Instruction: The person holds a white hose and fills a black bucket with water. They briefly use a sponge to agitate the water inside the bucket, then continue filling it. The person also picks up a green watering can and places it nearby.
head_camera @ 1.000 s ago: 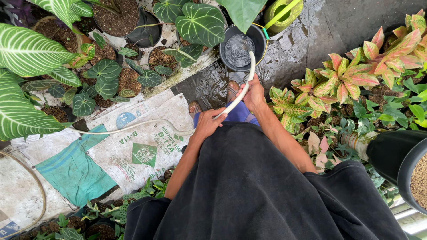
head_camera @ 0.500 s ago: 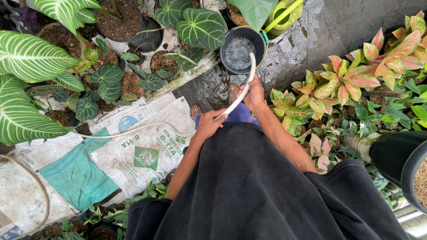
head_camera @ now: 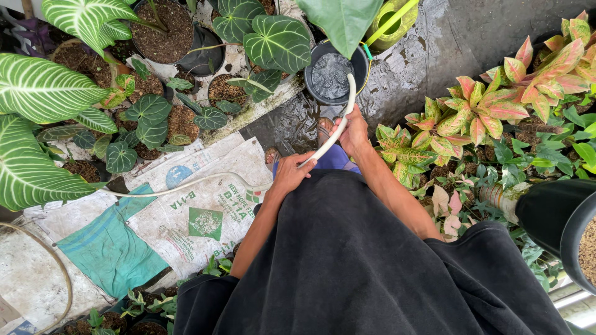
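A white hose (head_camera: 338, 127) runs from the ground at the left, through both my hands, and up into a black bucket (head_camera: 313, 64) of rippling water. My left hand (head_camera: 292, 172) grips the hose lower down, just above my dark garment. My right hand (head_camera: 352, 131) grips it higher, close to the bucket's rim, with the hose end curving over the edge. My feet show just below the bucket on wet ground.
Potted plants with dark veined leaves (head_camera: 149, 115) and big striped leaves (head_camera: 37, 93) crowd the left. Printed sacks (head_camera: 205, 214) lie flat on the ground. Pink-green plants (head_camera: 484, 111) stand right. A yellow-green watering can (head_camera: 391, 25) sits behind the bucket. A black pot (head_camera: 559, 217) stands at far right.
Both hands keep their hold on the hose; the view has shifted slightly and the water surface in the bucket ripples.
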